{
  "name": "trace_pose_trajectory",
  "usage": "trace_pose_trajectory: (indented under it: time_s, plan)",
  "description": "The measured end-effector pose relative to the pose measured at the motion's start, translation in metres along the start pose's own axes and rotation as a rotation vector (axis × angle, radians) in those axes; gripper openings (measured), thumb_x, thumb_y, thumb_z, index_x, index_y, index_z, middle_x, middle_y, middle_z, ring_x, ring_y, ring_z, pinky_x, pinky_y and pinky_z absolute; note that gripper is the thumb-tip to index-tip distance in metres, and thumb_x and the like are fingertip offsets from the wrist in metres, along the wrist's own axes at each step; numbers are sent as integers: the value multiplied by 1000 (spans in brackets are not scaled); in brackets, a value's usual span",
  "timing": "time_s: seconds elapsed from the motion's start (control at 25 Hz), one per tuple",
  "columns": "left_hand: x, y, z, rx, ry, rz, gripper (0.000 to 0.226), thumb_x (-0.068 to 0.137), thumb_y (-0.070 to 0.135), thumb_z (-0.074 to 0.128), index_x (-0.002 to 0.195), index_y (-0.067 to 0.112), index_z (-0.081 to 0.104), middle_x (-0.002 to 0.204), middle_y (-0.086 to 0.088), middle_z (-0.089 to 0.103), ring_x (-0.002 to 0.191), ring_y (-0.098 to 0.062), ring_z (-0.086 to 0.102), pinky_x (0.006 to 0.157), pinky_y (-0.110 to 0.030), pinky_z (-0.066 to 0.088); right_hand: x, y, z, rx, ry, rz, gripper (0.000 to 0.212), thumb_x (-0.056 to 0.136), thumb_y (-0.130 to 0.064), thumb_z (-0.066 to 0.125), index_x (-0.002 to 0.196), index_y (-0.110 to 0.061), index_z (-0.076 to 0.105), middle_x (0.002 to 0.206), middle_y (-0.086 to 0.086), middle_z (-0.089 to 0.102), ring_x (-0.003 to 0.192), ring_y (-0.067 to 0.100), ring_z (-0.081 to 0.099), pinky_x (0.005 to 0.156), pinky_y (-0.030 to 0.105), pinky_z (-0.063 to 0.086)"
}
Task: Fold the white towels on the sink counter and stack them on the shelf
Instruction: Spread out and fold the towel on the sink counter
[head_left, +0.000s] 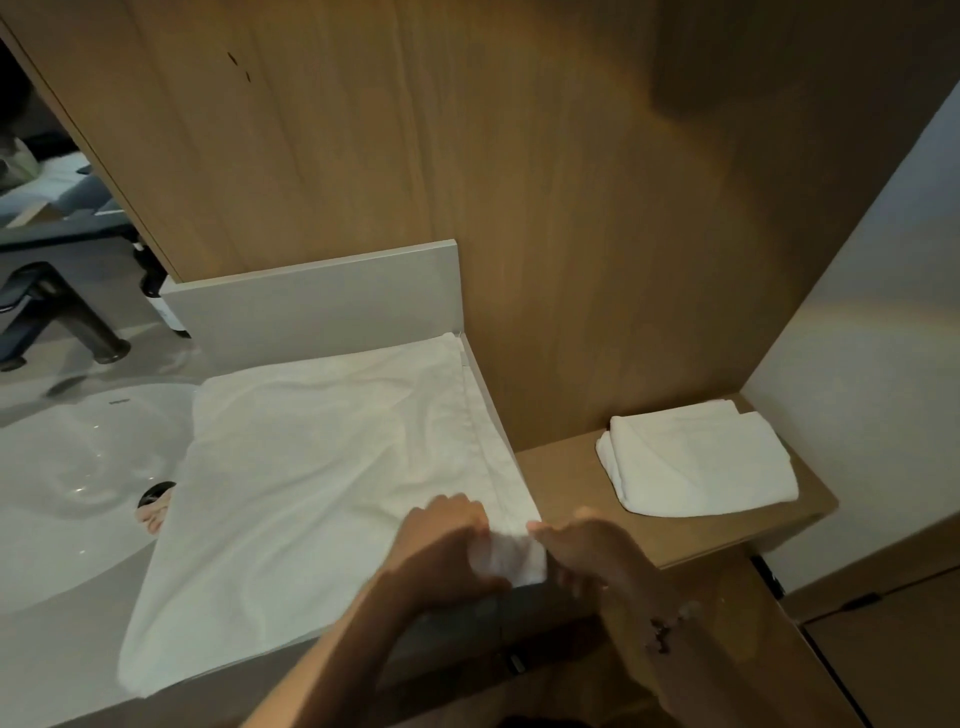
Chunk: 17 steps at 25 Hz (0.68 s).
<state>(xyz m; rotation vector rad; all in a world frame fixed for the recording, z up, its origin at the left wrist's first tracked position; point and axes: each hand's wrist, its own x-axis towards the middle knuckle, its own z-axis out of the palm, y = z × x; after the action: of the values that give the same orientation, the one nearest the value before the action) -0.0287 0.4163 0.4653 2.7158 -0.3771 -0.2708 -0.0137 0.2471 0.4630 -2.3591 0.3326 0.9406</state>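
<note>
A white towel (322, 467) lies spread flat over the sink counter (322, 306), its left part hanging over the basin. Both hands are at its near right corner. My left hand (447, 545) grips the corner with curled fingers. My right hand (587, 551) pinches the same corner from the right side, at the counter's edge. On the wooden shelf (561, 478) to the right lies a folded white towel (696, 457); it looks like two stacked layers.
A white basin (78, 467) with a dark drain sits at the left, a dark faucet (67, 317) behind it. A wooden wall panel rises behind counter and shelf. A mirror fills the far left. A white wall bounds the shelf on the right.
</note>
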Motion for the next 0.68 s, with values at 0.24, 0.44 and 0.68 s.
trace_pose_trajectory:
  time_s: [0.24, 0.44, 0.68]
  plan:
    - [-16, -15, 17, 25, 122, 122, 23, 87, 42, 58, 97, 24, 70, 95, 6, 68, 87, -11, 59, 82, -24, 48, -5, 13, 10, 315, -216, -207, 6, 90, -20, 62, 90, -16, 58, 85, -1, 71, 71, 8, 69, 61, 16, 52]
    - [-25, -7, 20, -107, 364, 196, 38, 91, 36, 43, 70, 26, 73, 67, 12, 70, 58, -2, 64, 58, -9, 44, 2, 4, 17, 271, -244, -160, 11, 96, -15, 51, 99, -10, 60, 106, 7, 68, 72, 7, 63, 60, 14, 48]
    - [-23, 15, 30, -153, 365, 310, 38, 90, 25, 42, 77, 16, 76, 76, 1, 73, 86, -7, 60, 82, -6, 37, 0, 5, 17, 340, -202, -228, 14, 97, -16, 49, 88, -15, 60, 74, -2, 67, 61, 5, 64, 57, 16, 50]
